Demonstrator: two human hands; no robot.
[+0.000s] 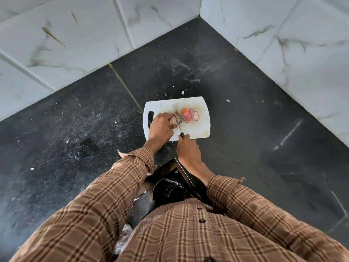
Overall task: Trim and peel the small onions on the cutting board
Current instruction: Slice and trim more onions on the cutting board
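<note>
A white cutting board (198, 129) lies on the dark counter. My left hand (160, 128) presses a small brownish onion (174, 121) down on the board. My right hand (187, 146) grips the dark handle of a knife (177, 121), whose thin blade lies across that onion with its tip pointing away from me. To the right of the blade sit peeled pinkish-red onions (186, 114) and a cut piece (196, 116). My fingers hide part of the held onion.
The black stone counter (245, 110) is dusted with white specks and scraps of skin. White marble-tiled walls (283, 44) meet in a corner behind the board. A dark bowl (168, 190) sits close to my body, between my plaid sleeves.
</note>
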